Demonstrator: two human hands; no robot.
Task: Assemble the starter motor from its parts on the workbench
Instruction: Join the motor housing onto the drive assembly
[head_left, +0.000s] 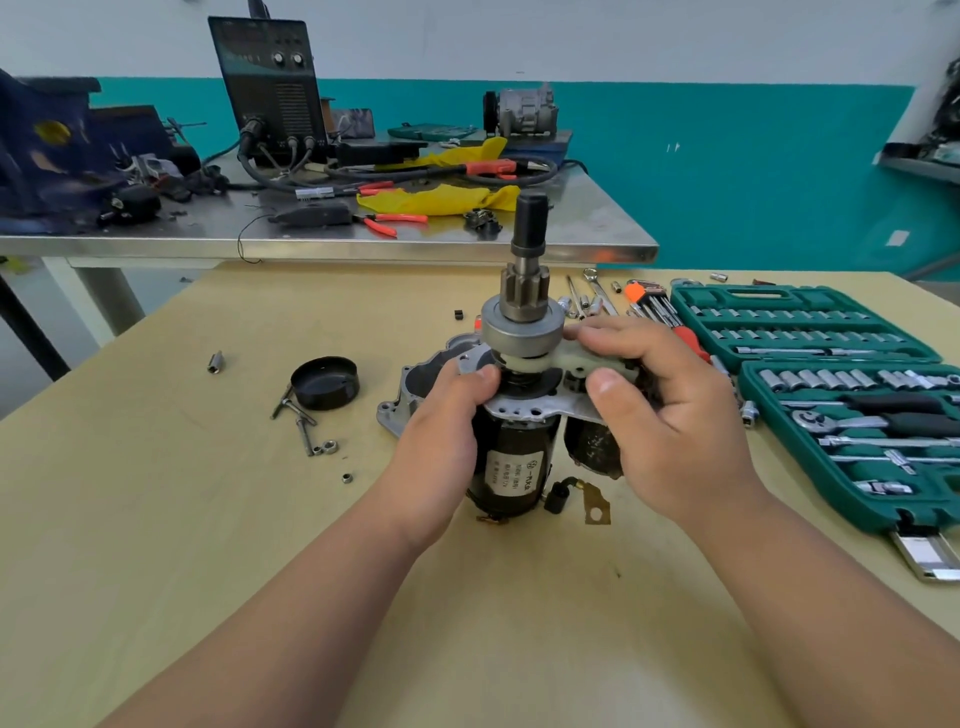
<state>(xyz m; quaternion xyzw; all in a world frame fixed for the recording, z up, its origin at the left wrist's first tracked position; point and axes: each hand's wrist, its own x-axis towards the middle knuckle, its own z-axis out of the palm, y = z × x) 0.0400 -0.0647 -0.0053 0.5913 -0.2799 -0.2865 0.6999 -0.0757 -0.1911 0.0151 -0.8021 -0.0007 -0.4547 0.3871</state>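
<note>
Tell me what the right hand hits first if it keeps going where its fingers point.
Probably the grey clutch drum, just left of the fingers; the right hand grips the white fork beside it.

Two hands, the left hand (441, 431) and the right hand (670, 415), are holding one starter motor (514, 467); one black cap (324, 382) is lying at nine o'clock, one green socket case (748, 296) in two halves at three o'clock, one welding machine (270, 88) at eleven o'clock.
</note>
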